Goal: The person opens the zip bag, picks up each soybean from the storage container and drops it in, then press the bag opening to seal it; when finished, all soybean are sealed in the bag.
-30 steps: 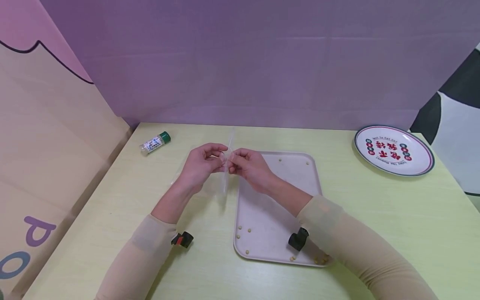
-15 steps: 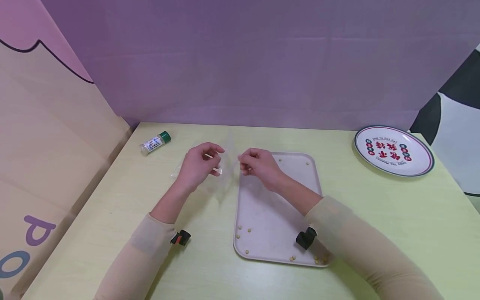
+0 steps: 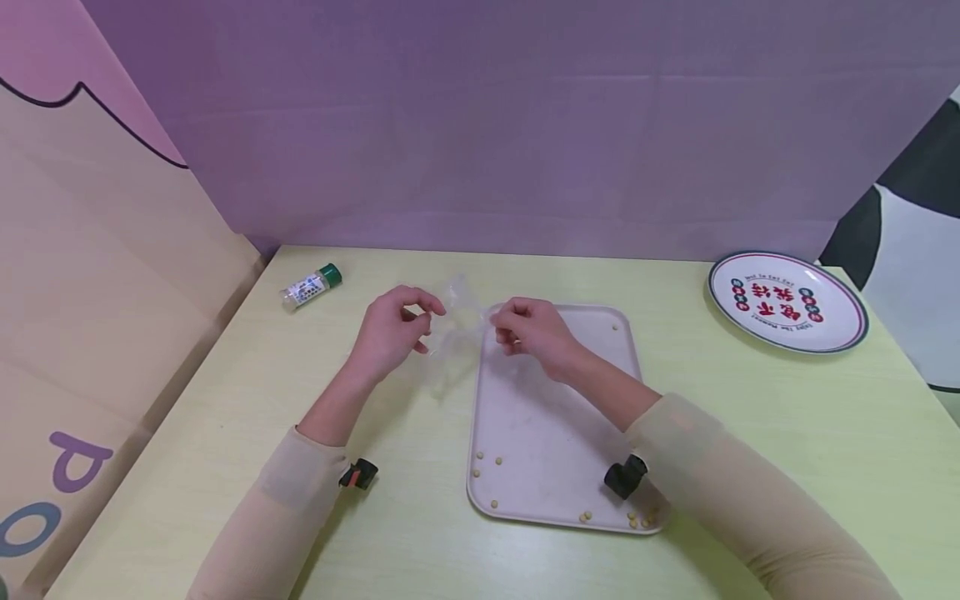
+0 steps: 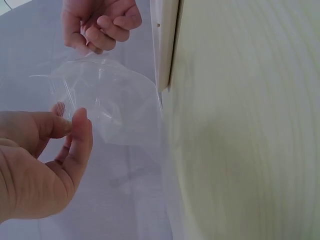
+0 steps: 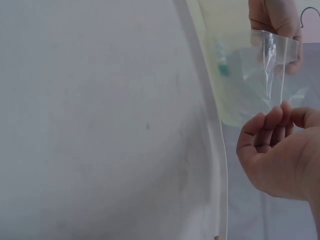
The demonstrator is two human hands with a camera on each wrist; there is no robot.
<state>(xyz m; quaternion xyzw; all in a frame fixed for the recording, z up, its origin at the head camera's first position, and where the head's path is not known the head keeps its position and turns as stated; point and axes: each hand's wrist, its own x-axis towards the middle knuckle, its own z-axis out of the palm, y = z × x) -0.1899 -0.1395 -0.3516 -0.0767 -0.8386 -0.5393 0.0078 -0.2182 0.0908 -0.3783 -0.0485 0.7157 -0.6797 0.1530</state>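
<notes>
A clear plastic bag [image 3: 459, 329] is stretched between the two hands above the table, over the tray's left edge in the head view. My right hand [image 3: 536, 333] pinches one edge of it, fingers curled, as the right wrist view also shows. At the opposite side my left hand [image 3: 390, 329] holds the bag between thumb and fingertips; in the left wrist view one fingertip shows through the film. The bag [image 4: 120, 110] spreads out thin and creased, and nothing shows inside it.
A pale rectangular tray [image 3: 540, 425] lies below the right forearm, with several small yellow beans [image 3: 498, 461] scattered near its edges. A clear bottle with a green cap [image 3: 309, 287] lies at the back left. A printed oval plate [image 3: 787, 302] sits at the back right.
The hands, close together a second ago, have drawn apart: the right moved right, the left slightly left. The bag turned from edge-on to spread open between them.
</notes>
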